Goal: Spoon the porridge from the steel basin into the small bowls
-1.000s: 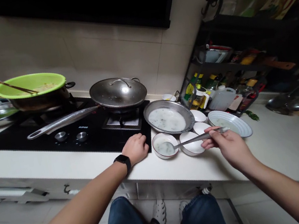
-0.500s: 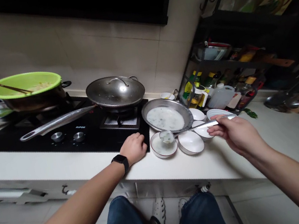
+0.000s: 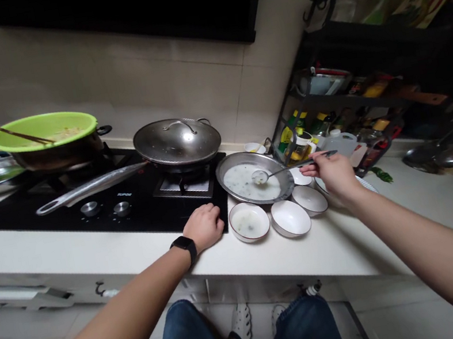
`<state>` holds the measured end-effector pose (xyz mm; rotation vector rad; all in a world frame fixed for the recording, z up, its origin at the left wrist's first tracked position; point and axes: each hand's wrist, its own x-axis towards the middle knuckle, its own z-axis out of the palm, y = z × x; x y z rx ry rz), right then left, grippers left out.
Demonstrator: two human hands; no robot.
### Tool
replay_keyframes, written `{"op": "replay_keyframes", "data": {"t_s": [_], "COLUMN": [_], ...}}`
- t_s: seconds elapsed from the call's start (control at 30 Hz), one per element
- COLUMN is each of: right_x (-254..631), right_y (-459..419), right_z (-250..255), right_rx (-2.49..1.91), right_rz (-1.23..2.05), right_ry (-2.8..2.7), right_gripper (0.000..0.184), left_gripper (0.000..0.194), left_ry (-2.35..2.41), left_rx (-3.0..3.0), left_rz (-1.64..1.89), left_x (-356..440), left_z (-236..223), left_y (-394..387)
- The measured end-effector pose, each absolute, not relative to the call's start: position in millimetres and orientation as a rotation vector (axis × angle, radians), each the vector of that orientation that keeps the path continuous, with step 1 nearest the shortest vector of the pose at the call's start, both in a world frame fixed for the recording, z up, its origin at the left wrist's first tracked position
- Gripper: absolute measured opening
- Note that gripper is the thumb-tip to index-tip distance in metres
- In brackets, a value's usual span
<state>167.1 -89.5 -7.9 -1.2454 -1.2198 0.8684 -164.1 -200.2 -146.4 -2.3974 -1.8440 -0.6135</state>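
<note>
R hand (image 3: 332, 171) w/ fingers (image 3: 309, 171) clamped on handle of ladle (image 3: 292, 168), head held over soup (image 3: 240, 182) in steel dish (image 3: 250, 153), likely so drips land there; L hand (image 3: 204, 227) flat on counter (image 3: 91, 246) edge, fingers together, holding nothing; white bowl (image 3: 251, 239) nearby has thin soup, 2 more bowls (image 3: 292, 228) beside it

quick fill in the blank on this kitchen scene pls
The ladle is held in the ____ hand.
The watch sits on the ____ wrist.
The basin with chopsticks in it is ____.
The bowl with pale liquid is the ____ of the three in front.

right; left; green; leftmost
</note>
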Motion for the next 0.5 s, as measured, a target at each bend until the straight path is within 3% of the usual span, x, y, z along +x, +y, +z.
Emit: {"op": "replay_keyframes", "data": {"t_s": [0.13, 0.3, 0.4, 0.5], "right_x": [167.8, 175.1, 177.2, 178.7], "right_y": [-92.2, -134.0, -168.0, -199.3], "right_z": [-26.1, -12.7, 1.2, 6.4], "right_rx": [-1.107, -0.709, -0.701, -0.81], "right_rz": [0.516, -0.068, -0.111, 0.06], "right_ry": [-1.762, -2.431, -2.251, -2.08], "right_gripper": [0.022, 0.02, 0.022, 0.023], "left_gripper": [0.011, 0.01, 0.01, 0.011], "left_ry": [-1.836, -1.844, -1.84, -1.833], "left_rx": [-2.398, -2.393, -2.388, -2.388], "left_rz": [-0.616, -0.616, -0.608, -0.597], "left_x": [-164.4, -164.0, -163.6, -163.7], "left_z": [-146.7, -146.5, -145.9, -145.8], "left_y": [-200.2, -200.7, -200.8, -200.5]}}
